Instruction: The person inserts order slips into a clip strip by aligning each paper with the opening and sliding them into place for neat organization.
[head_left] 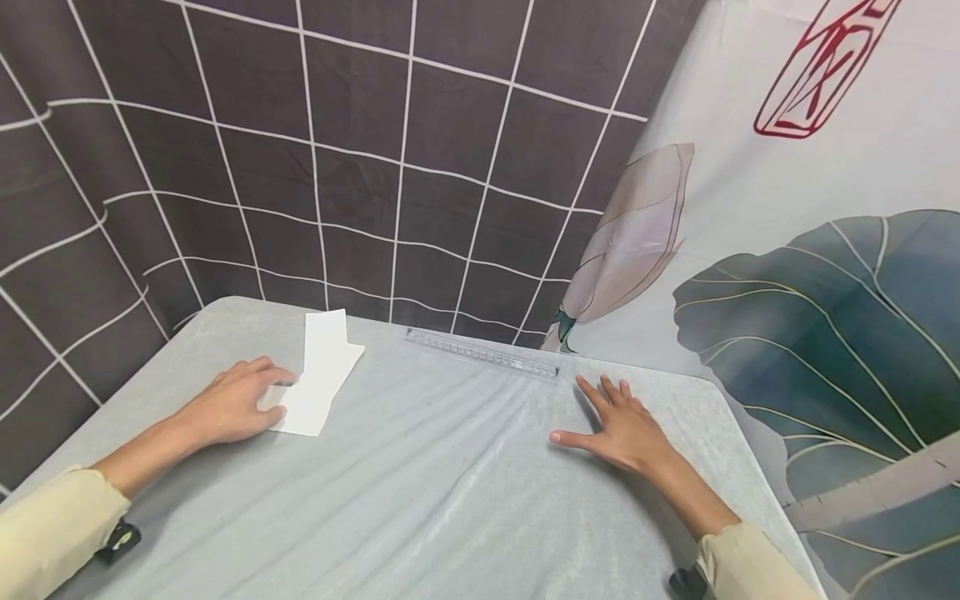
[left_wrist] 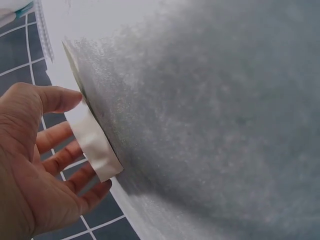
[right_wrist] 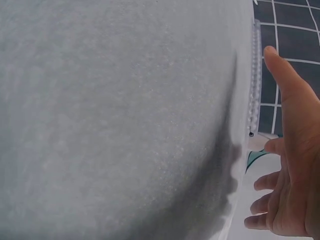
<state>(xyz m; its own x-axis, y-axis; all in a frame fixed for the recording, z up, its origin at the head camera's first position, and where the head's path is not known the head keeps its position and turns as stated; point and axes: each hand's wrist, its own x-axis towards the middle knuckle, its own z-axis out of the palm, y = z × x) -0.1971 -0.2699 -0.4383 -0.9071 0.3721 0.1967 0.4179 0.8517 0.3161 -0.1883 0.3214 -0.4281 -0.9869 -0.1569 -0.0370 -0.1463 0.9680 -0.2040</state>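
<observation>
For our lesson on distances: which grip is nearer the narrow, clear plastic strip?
Right. The right grip is near the clear strip, just past its right end, not touching; the left grip is farther, past the left end, at the white, angular paper.

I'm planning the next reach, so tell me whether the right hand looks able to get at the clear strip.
Probably yes: the right hand is empty, fingers spread, near the right end of the clear strip, and nothing visible lies between them.
</observation>
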